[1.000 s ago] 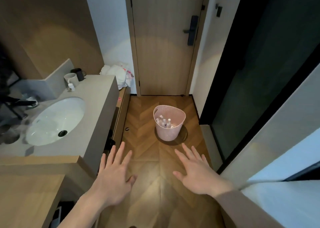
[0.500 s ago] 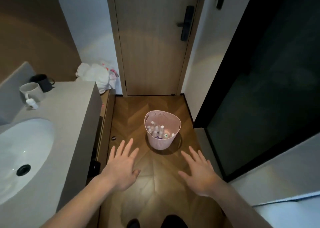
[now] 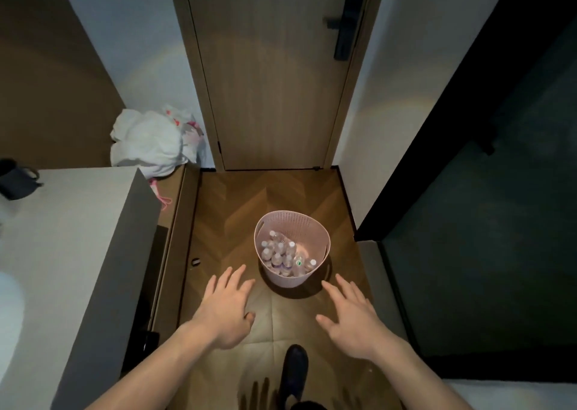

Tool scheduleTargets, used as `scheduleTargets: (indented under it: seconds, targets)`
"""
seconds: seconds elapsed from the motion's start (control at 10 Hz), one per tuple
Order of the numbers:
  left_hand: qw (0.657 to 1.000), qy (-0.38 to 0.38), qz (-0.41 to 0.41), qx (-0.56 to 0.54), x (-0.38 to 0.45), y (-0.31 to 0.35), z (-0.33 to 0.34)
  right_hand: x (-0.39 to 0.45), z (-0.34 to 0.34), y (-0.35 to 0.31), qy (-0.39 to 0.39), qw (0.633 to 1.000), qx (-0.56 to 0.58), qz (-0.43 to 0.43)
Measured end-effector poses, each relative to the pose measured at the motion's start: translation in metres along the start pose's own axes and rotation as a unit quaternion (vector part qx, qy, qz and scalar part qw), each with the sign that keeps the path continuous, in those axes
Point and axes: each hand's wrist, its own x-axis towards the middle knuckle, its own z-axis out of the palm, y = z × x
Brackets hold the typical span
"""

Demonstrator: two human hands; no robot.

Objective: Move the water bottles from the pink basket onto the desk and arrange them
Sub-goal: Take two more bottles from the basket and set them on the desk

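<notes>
Basket [image 3: 315, 227]: pink, perforated wall, upright on the wood floor [image 3: 237, 203], in front of the door [image 3: 271, 75], nearer the floor's right edge than its left.

Bottles [image 3: 282, 255]: clear plastic, white caps, about ten, standing close together inside the basket, packed toward its near and left wall. One cap near the right shows a green mark.

Left hand [image 3: 226, 311]: palm down, fingers straight and slightly spread, holding nothing; above the floor, near the basket's lower left, apart from it.

Right hand [image 3: 351, 320]: palm down, fingers straight and spread, holding nothing; above the floor, near the basket's lower right, apart from it.

Counter [image 3: 62, 253]: grey top, along the floor's left edge. Dark mug [image 3: 15, 178] at its far left edge.

Bag [image 3: 153, 139]: white, crumpled, with red print, at the far end of the counter, beside the door frame.

Shoe [image 3: 293, 369]: dark, on the floor at the near edge, between the forearms.

Small dark round item [image 3: 196, 262]: on the floor by its left edge; kind cannot be told.
</notes>
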Motion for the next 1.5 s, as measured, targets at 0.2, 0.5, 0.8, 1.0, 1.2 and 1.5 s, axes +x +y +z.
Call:
scheduleTargets:
  seconds: [0.2, 0.5, 0.8, 1.0, 1.2, 1.5]
  targets:
    - [0.999, -0.004, -0.026, -0.036, 0.07, 0.001, -0.017, 0.084, -0.038, 0.011, -0.037, 0.999, -0.015, -0.017]
    - [0.993, -0.066, -0.036, -0.086, 0.189, -0.016, -0.032, 0.204, -0.049, 0.002, -0.07, 0.997, -0.004, -0.008]
    - [0.987, -0.088, -0.039, -0.128, 0.342, -0.074, 0.021, 0.359, 0.02, 0.028, -0.099, 0.993, 0.023, 0.055]
    - [0.992, -0.058, -0.005, -0.11, 0.454, -0.105, 0.111, 0.485, 0.103, 0.084, -0.157, 0.984, 0.027, 0.078]
    - [0.989, -0.136, 0.014, -0.054, 0.555, -0.119, 0.233, 0.586, 0.174, 0.132, -0.092, 0.991, -0.005, 0.093]
    - [0.988, -0.136, 0.002, -0.074, 0.649, -0.12, 0.345, 0.697, 0.273, 0.178, -0.093, 0.991, -0.056, 0.073]
